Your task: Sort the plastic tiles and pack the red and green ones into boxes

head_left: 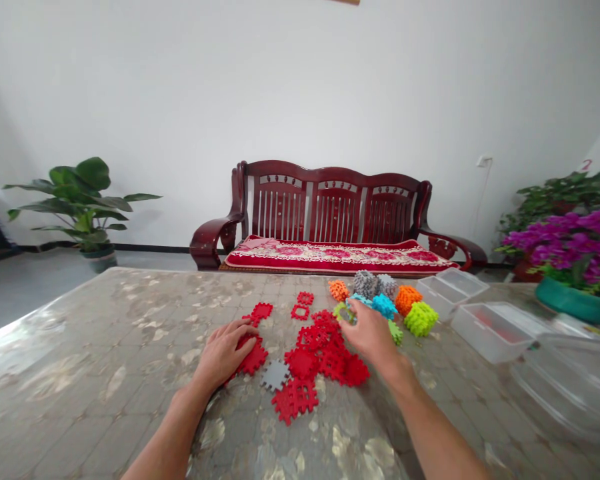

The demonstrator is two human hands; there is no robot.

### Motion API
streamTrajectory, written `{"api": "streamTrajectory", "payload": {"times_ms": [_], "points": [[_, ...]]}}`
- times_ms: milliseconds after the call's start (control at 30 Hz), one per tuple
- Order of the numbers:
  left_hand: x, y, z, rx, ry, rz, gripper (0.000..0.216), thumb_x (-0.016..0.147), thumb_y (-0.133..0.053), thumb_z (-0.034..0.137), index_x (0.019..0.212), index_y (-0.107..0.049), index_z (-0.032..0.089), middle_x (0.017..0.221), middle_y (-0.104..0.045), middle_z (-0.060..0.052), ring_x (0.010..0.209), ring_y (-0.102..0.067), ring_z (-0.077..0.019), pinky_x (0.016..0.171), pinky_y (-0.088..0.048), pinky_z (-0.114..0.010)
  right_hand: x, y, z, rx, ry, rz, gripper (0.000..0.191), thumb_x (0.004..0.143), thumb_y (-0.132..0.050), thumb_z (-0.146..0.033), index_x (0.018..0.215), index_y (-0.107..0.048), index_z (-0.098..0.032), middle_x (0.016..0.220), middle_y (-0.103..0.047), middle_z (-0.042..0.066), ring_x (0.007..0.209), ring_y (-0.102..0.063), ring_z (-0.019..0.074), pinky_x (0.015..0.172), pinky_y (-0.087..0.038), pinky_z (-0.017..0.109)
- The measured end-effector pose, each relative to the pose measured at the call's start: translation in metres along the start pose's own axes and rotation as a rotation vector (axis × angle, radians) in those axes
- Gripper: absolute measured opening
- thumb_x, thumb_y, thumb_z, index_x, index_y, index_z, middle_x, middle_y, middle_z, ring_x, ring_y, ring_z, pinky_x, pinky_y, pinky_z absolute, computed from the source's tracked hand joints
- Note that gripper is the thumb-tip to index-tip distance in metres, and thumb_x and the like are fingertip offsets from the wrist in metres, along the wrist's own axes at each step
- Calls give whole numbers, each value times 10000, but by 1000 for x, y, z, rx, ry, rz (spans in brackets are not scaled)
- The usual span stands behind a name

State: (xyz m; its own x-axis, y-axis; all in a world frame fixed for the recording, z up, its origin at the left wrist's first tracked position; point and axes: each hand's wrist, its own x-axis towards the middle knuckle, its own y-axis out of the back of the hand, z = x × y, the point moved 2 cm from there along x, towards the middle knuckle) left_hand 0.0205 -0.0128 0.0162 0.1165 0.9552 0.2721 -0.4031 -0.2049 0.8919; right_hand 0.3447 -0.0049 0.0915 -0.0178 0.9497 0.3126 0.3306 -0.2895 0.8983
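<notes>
My left hand (225, 351) lies palm down at the left, fingers stretched over red notched building tiles (255, 359). Between the thumb and fingers of my right hand (370, 333) is a lime-green notched tile (341, 312), partly covered by the fingers. To the left of that hand spreads a loose heap of red tiles (325, 347), some solid and some with window openings. A grey notched tile (275, 375) sits between my left hand and the heap. Two red frame-shaped tiles (300, 312) lie behind it.
Built-up clusters stand at the back right: grey (365, 285), orange (409, 300), blue (385, 306) and lime green (421, 319). Farther right are clear plastic boxes (495, 333) and a flower pot (575, 300). A wooden bench (330, 207) stands beyond the table (105, 360).
</notes>
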Motion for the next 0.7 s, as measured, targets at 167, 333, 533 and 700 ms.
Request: {"api": "streamTrajectory", "payload": {"times_ms": [167, 333, 533, 700], "points": [[1, -1, 0, -1, -7, 4, 292, 886, -478, 404, 1040, -717, 337, 1291, -659, -3, 1213, -585, -243, 1057, -401, -422, -8, 19, 79, -157, -256, 6, 427, 843, -560, -377, 1236, -598, -213, 1098, -728, 100, 1004, -682, 264, 789, -465, 318], [0, 2, 2, 6, -13, 15, 294, 876, -477, 399, 1022, -724, 334, 1278, -668, -1, 1187, -602, -244, 1045, -417, -416, -9, 16, 105, -175, -361, -19, 408, 846, -533, -380, 1205, -615, -205, 1057, -735, 116, 1030, -675, 283, 783, -468, 339], [0, 0, 0, 5, -20, 26, 298, 875, -480, 410, 1024, -728, 338, 1275, -670, 1, 1190, -601, -246, 1053, -415, -414, -10, 7, 109, -226, -324, -37, 418, 865, -528, -435, 1194, -626, -197, 1054, -730, 127, 1020, -671, 281, 800, -467, 344], [0, 1, 2, -3, -6, 11, 283, 866, -509, 430, 1025, -723, 338, 1275, -667, 2, 1200, -593, -246, 1064, -404, -416, -15, 8, 93, -293, -215, 67, 409, 869, -557, -421, 1179, -656, -173, 1125, -696, 149, 1075, -618, 300, 896, -439, 387]]}}
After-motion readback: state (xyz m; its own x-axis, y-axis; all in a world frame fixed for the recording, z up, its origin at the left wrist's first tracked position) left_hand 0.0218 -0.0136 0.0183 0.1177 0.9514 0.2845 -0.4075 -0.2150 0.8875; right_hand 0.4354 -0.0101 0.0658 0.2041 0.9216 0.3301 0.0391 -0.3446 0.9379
